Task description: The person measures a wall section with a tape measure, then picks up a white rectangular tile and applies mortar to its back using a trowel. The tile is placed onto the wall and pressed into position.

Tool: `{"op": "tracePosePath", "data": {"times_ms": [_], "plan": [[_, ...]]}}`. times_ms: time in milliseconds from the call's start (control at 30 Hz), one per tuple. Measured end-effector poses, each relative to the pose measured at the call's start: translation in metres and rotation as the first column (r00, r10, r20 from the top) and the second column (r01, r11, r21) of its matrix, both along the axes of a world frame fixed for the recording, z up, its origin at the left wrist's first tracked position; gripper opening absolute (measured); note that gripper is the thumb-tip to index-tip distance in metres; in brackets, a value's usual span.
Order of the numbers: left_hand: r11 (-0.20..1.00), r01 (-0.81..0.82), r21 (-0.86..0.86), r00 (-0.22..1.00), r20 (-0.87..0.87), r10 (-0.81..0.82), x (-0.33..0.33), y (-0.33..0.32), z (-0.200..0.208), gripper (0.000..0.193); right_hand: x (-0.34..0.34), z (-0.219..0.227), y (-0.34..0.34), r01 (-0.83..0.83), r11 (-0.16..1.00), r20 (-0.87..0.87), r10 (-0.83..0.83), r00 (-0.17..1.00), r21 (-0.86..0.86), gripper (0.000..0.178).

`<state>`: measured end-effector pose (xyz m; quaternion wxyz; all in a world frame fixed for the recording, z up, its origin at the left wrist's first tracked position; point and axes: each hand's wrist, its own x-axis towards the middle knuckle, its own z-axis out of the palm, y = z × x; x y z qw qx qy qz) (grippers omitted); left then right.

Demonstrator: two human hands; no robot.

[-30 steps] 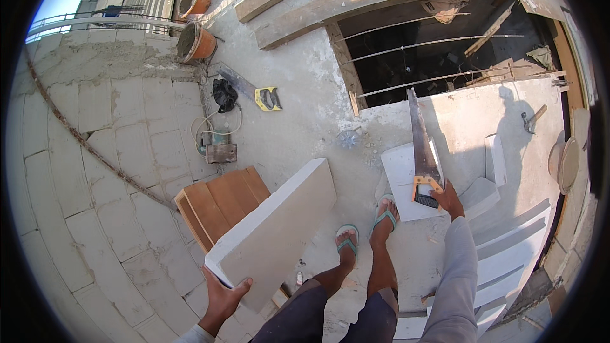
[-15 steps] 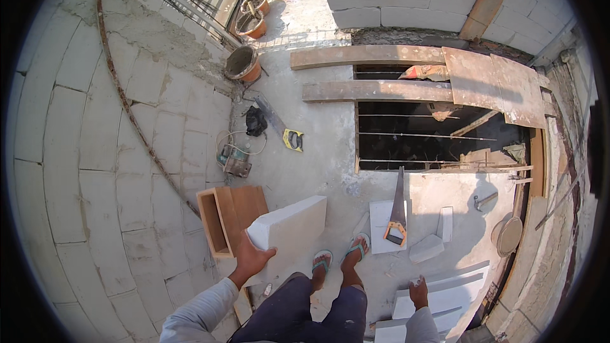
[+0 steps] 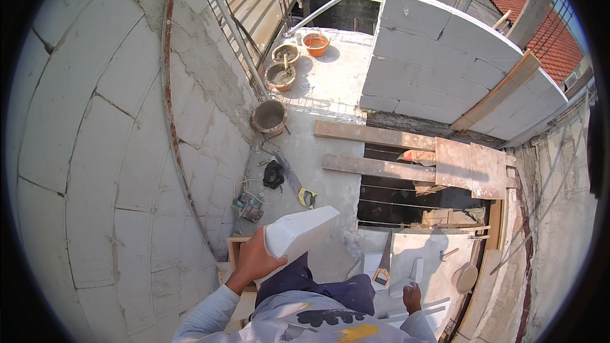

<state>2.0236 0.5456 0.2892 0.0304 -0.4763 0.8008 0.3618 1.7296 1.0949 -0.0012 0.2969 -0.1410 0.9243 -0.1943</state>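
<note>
My left hand (image 3: 254,262) grips the near edge of a large white lightweight block (image 3: 300,232), held up at chest height and tilted. My right hand (image 3: 413,297) hangs low at my side over a stack of white block pieces (image 3: 413,273); whether it holds anything cannot be made out. A handsaw (image 3: 384,260) with a yellow and black handle lies on the white blocks just left of that hand.
A white block wall (image 3: 114,152) rises at my left, another (image 3: 457,57) stands ahead. Mortar buckets (image 3: 270,116) sit on the concrete slab. Wooden planks (image 3: 375,134) span a dark floor opening (image 3: 413,203). A yellow tool (image 3: 307,198) and a wooden crate (image 3: 234,249) lie near my feet.
The view has tipped upward and the block has come up closer to my chest in my left hand. My right hand has stayed low beside the block pieces.
</note>
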Motion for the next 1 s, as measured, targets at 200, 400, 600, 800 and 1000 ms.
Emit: {"op": "tracePosePath", "data": {"times_ms": [200, 400, 600, 800, 1000], "plan": [[0.989, 0.040, -0.145, 0.999, -0.021, -0.044, -0.031, -0.128, 0.039, 0.084, 0.009, 0.049, -0.179, 0.121, 0.984, 0.092, -0.110, 0.990, -0.129, 0.050], [0.984, 0.040, -0.176, 0.999, 0.018, -0.037, -0.081, -0.270, 0.065, 0.080, 0.011, 0.019, -0.209, 0.186, 0.982, 0.098, -0.183, 0.978, -0.017, 0.036], [0.982, 0.049, -0.184, 0.995, 0.093, -0.032, -0.138, -0.410, 0.067, 0.080, -0.029, -0.083, -0.279, 0.380, 0.899, 0.394, -0.438, 0.808, 0.220, 0.040], [0.992, -0.038, -0.120, 0.983, 0.174, 0.059, -0.197, -0.520, 0.077, 0.085, -0.150, -0.089, -0.532, 0.105, 0.989, 0.280, -0.072, 0.957, -0.106, 0.028], [0.977, -0.188, -0.098, 0.977, 0.081, 0.197, -0.256, -0.619, 0.078, 0.083, -0.334, 0.009, -0.903, -0.178, 0.937, 0.075, 0.209, 0.975, -0.300, 0.042]]}}
